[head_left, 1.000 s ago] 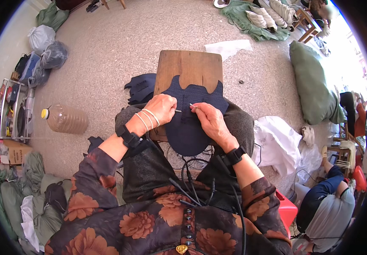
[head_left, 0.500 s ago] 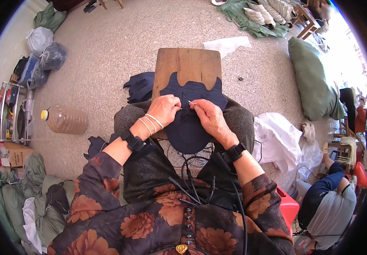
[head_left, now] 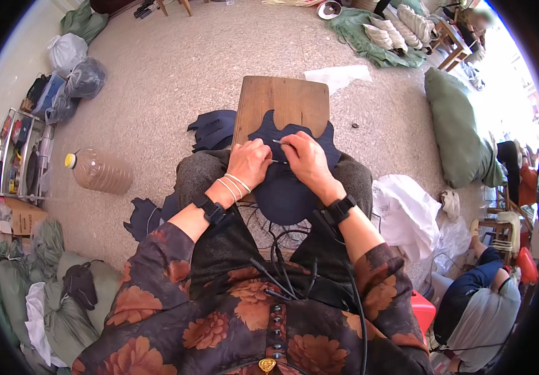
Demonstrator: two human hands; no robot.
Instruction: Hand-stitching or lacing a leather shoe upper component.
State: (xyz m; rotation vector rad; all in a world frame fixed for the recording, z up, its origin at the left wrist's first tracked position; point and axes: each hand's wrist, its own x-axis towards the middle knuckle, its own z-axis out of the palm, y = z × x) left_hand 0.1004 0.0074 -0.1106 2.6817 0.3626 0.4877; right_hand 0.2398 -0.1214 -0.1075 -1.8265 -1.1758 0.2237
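A dark navy fabric piece (head_left: 285, 203) with a rounded near end and pointed far corners lies over my lap and the wooden stool (head_left: 282, 97). My left hand (head_left: 249, 165) is closed in a pinch at the cloth's left middle. A thin dark sliver shows by those fingertips; what it is I cannot make out. Over the same cloth, my right hand (head_left: 307, 164) pinches a small slim thing with a pale tip, pointing left. Its kind is too small to tell. The two sets of fingertips are close together but apart.
Further dark cut pieces (head_left: 213, 129) lie left of the stool. A big plastic bottle (head_left: 102, 173) with a yellow cap stands on the floor. White cloth (head_left: 404, 215) and a full green sack (head_left: 460, 128) are at right. Another person (head_left: 479, 309) sits bent over at lower right.
The view has shifted slightly, so the stool sits a little lower and to the right. My right fingertips have risen and turned above the cloth; the left hand stays pinched near its middle.
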